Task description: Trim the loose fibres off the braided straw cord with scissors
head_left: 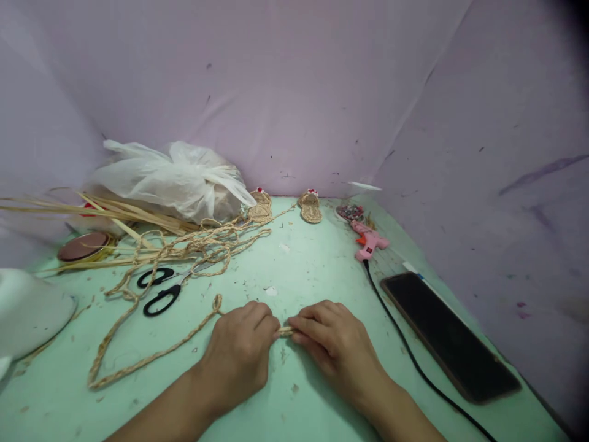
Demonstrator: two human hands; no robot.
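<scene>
Near the front middle of the green table, my left hand is closed on a braided straw cord. My right hand pinches the same cord a short way to the right, so a small stretch shows between my fingertips. From behind my left hand the braid runs left, bends at the front, and goes back to a loose tangle. Scissors with black handles lie at the edge of that tangle, their blades partly covered. My fingers hide the cord's end.
Two small woven slippers stand at the back wall. A white plastic bag and straw strips lie back left. On the right are a pink glue gun, its black cable and a phone. A white object stands left.
</scene>
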